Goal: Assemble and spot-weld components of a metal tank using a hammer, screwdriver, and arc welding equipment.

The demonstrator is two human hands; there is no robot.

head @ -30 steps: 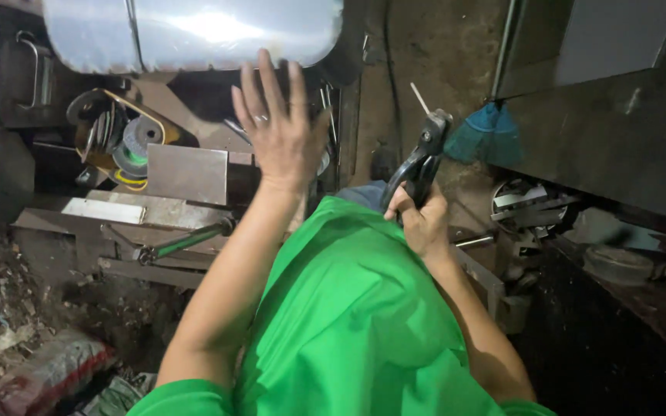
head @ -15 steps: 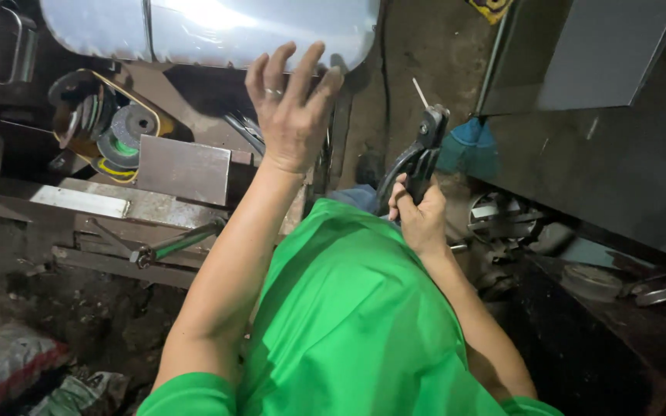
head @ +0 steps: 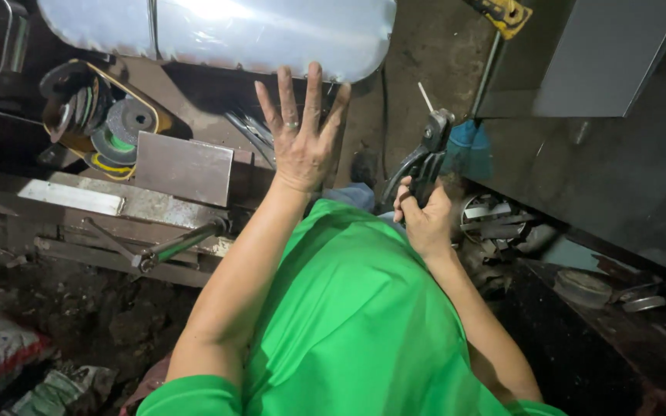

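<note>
Dim cluttered workshop: left hand (head: 302, 146), fingers spread and empty, reaches toward the shiny metal sheet (head: 217, 31); right hand (head: 424, 219) grips a black hand tool (head: 424, 158).

Dim workshop view with one hard glare patch at the top.

Light seems to come from above and behind the camera: the shiny metal sheet (head: 217, 31) blows out to white near its middle, while the green garment (head: 356, 308) and left hand (head: 302, 139) are evenly lit and sharp. The right side under the grey panel (head: 603, 54) sinks into deep shadow, detail lost. The floor rubble (head: 63, 316) at lower left is murky and slightly soft. Straight edges bow a little toward the frame's corners.
</note>
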